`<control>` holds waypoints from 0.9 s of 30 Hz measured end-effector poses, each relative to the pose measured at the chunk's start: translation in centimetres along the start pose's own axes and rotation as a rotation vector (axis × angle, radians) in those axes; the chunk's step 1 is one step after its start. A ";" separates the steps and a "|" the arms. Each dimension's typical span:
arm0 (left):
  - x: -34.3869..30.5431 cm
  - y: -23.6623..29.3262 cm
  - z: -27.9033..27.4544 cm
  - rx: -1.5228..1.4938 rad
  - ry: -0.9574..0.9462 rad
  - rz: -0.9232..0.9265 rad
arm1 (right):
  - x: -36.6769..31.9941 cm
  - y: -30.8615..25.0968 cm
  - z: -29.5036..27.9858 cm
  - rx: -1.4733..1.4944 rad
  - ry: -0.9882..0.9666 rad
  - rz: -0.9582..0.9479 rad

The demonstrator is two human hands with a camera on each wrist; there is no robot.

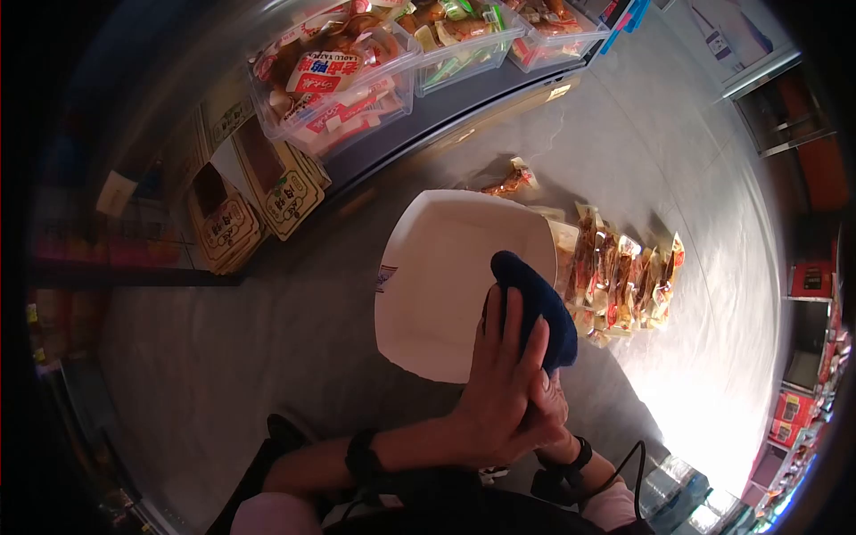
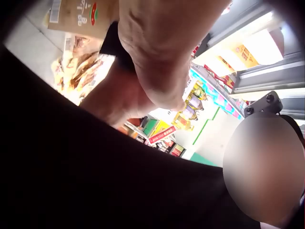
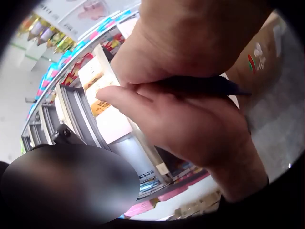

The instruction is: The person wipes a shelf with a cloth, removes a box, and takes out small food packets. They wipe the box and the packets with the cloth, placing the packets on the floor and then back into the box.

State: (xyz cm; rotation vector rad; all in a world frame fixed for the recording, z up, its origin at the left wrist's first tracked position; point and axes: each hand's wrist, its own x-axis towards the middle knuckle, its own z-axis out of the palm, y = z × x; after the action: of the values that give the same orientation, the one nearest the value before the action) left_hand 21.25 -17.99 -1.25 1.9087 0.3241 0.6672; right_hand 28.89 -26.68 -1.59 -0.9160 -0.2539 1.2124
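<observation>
Nearest us, our two hands meet over a dark blue cloth (image 1: 546,316). Our left hand (image 1: 495,379) lies against it with fingers straight and a little spread, not curled round it. Our right hand (image 1: 551,412) is partly hidden behind the left, at the cloth's lower end; we cannot tell how far open it is, or whether it grips the cloth or sits inside it. Just beyond our fingers stands an open box (image 1: 437,267), pale inside, its near edge partly behind our left hand. To the right of our hands, beside the box on the grey floor (image 1: 704,267), wrapped food packets (image 1: 624,276) lie in a close row, and one more packet (image 1: 515,178) lies past the box's far side. As far as we can judge, the packets are laid out but none shows inside the box, so any packing is still to do, and both our hands are taken up with the cloth. Farther off, ahead and to the left, clear tubs (image 1: 343,98) full of packets line a shelf (image 1: 446,116), with printed cartons (image 1: 285,192) beside them.
</observation>
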 end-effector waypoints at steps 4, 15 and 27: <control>-0.8 -2.0 0.2 -0.088 -0.066 -0.003 | 2.0 0.6 -0.1 -0.094 0.078 -0.075; -1.6 -4.2 -8.9 0.235 0.533 -0.304 | 6.3 -4.1 1.3 0.181 -0.032 -0.183; -0.6 -8.5 -11.3 0.231 0.276 -0.676 | 5.8 -2.5 1.1 0.119 0.103 -0.104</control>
State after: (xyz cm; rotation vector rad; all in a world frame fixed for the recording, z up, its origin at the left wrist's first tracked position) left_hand 14.83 -6.22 -5.63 1.7552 1.2013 0.4385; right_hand 32.11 -21.16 -0.73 -0.8480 -0.1436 1.0698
